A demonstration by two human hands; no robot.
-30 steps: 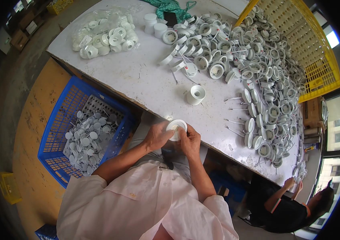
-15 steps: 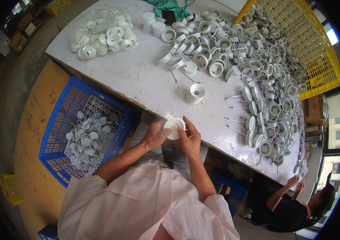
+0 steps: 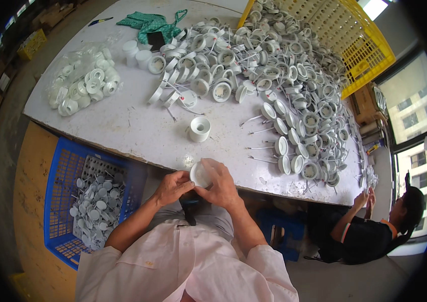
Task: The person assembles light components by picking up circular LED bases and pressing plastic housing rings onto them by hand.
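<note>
Between my hands, at the near edge of the table, is a round white lamp housing (image 3: 199,173). My left hand (image 3: 173,187) grips its left side with curled fingers. My right hand (image 3: 219,185) is closed round the right side, its blurred fingers lying across the face and hiding part of it. Just beyond them a short white cylinder with a round opening (image 3: 200,130) stands upright on the table. Farther off lies a large heap of white round lamp housings (image 3: 222,91), many with thin wires, and a row of them (image 3: 281,146) runs along its near side.
A clear bag of white rings (image 3: 80,85) lies at left, near white cups (image 3: 143,58), a dark phone (image 3: 156,40) and a green cloth (image 3: 148,22). A yellow crate (image 3: 367,60) stands far right. A blue basket (image 3: 55,201) holds small wired discs. At right a co-worker (image 3: 359,234) handles something.
The view has swung, so the table sits farther left. My right hand has moved over the housing's face, which was more exposed and turned upward before.
</note>
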